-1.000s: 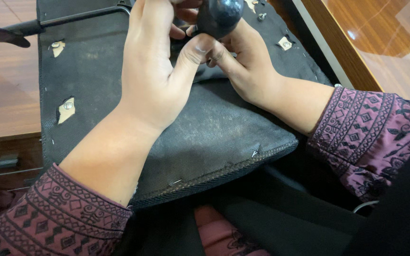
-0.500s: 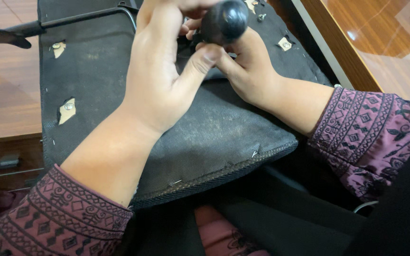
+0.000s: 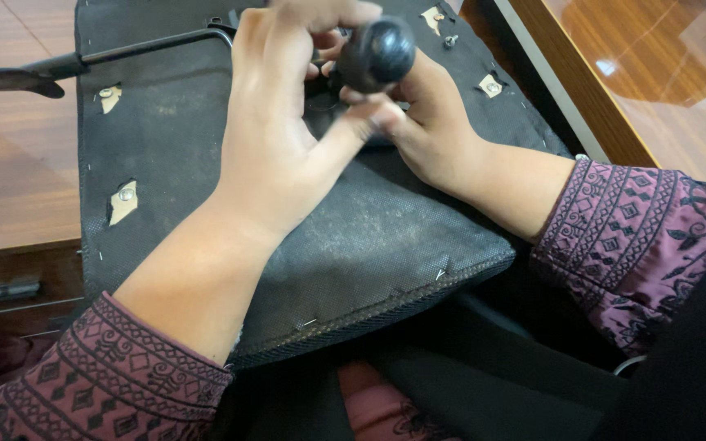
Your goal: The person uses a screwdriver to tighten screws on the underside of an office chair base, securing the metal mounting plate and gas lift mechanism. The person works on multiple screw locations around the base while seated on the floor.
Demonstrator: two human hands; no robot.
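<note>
Both hands (image 3: 288, 155) hold knob (image 3: 375, 54) upright.

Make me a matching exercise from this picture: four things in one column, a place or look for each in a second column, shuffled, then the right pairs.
Things
1. round black knob
2. black fabric panel
3. long dark lever
4. patterned sleeve

Places and looks
A. purple, on the right forearm
B. sticks out over the wooden floor at the upper left
C. held up between the left hand and the right hand
D. lies flat under both hands, with metal staples along its edge

Pairs: 1-C, 2-D, 3-B, 4-A
</note>
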